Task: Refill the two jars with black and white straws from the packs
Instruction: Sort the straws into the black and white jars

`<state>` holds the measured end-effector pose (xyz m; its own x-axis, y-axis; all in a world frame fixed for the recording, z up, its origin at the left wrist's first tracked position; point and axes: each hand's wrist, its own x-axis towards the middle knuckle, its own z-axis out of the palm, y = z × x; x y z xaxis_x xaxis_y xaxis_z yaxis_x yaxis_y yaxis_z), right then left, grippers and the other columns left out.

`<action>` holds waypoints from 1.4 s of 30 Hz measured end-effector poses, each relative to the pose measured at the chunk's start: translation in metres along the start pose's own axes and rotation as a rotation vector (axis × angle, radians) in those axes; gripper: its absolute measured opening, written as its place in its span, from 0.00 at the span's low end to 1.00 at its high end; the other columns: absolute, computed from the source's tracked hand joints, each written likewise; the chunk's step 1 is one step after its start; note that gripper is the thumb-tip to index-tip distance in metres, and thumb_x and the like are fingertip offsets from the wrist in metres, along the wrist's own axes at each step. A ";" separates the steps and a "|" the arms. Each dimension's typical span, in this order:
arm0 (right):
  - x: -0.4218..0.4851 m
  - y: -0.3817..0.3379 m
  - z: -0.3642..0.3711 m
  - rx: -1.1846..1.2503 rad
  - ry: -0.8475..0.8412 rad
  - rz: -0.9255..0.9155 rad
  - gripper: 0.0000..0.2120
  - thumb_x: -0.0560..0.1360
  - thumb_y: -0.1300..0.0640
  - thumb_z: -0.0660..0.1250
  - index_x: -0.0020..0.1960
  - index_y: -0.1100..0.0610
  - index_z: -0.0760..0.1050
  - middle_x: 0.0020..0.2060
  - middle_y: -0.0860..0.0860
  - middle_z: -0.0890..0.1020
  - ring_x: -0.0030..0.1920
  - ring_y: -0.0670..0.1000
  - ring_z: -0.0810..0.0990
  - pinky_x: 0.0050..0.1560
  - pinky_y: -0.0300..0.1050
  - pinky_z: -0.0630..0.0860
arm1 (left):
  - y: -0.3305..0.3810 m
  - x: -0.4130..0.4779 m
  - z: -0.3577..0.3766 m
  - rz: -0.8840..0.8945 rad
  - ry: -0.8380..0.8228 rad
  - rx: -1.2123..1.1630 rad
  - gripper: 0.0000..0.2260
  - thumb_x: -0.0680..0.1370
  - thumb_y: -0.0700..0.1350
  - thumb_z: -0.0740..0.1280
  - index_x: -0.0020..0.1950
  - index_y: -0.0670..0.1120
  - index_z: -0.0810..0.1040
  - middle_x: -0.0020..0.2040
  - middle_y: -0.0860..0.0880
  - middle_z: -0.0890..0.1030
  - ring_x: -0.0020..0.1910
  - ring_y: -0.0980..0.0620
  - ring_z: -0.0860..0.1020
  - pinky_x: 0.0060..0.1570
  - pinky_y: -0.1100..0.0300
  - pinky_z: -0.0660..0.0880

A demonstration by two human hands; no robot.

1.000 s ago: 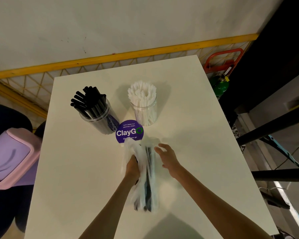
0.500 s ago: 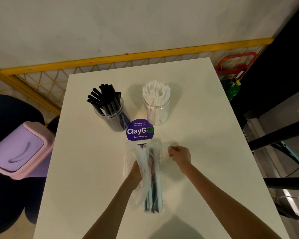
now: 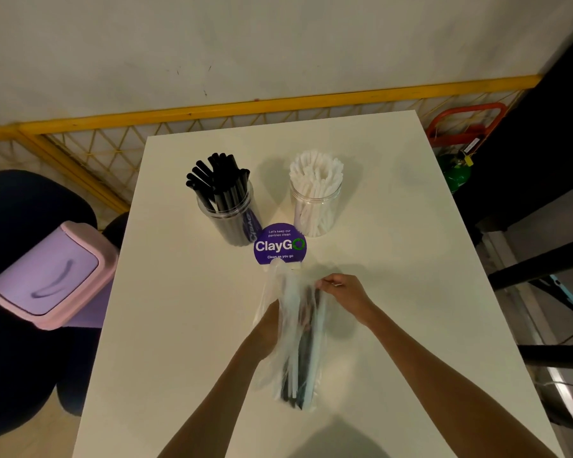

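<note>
The pack (image 3: 300,352), a crinkled clear bag of long black straws with a few pale ones, is at lower centre of the frame over the white table (image 3: 179,325). Its mouth points up toward the round purple sign (image 3: 280,246). The left hand (image 3: 270,325) grasps its middle from the left. The right hand (image 3: 343,290) pinches the film at its upper right edge. Above stand the black-straw jar (image 3: 227,209) and the white-straw jar (image 3: 315,200). The film is blurred, it hides the left fingers, and I cannot tell whether the pack touches the table.
</note>
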<state>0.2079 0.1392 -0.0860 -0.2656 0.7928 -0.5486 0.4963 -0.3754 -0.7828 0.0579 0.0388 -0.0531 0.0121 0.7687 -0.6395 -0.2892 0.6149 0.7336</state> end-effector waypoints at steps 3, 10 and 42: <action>-0.004 0.005 -0.009 -0.038 0.063 0.007 0.09 0.73 0.57 0.70 0.48 0.62 0.82 0.45 0.55 0.84 0.45 0.49 0.78 0.46 0.38 0.70 | 0.000 0.002 -0.002 0.012 0.186 0.090 0.09 0.81 0.39 0.58 0.57 0.40 0.74 0.42 0.46 0.80 0.39 0.50 0.77 0.41 0.57 0.77; -0.008 0.012 -0.025 -0.138 0.111 0.029 0.11 0.72 0.56 0.71 0.50 0.62 0.82 0.50 0.56 0.84 0.53 0.54 0.80 0.52 0.40 0.69 | 0.028 -0.013 -0.008 0.303 0.493 0.117 0.06 0.81 0.42 0.59 0.44 0.42 0.69 0.32 0.46 0.75 0.26 0.58 0.75 0.31 0.65 0.73; -0.104 -0.143 -0.001 0.518 -0.366 -0.149 0.10 0.79 0.50 0.60 0.46 0.56 0.72 0.25 0.50 0.74 0.22 0.46 0.69 0.25 0.38 0.68 | 0.173 -0.039 0.042 0.357 0.125 0.002 0.09 0.78 0.46 0.64 0.53 0.42 0.77 0.42 0.46 0.83 0.42 0.49 0.82 0.44 0.53 0.78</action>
<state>0.1651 0.1110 0.0827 -0.6107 0.6738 -0.4160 -0.0062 -0.5294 -0.8484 0.0476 0.1231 0.1083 -0.2060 0.9073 -0.3667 -0.2519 0.3129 0.9158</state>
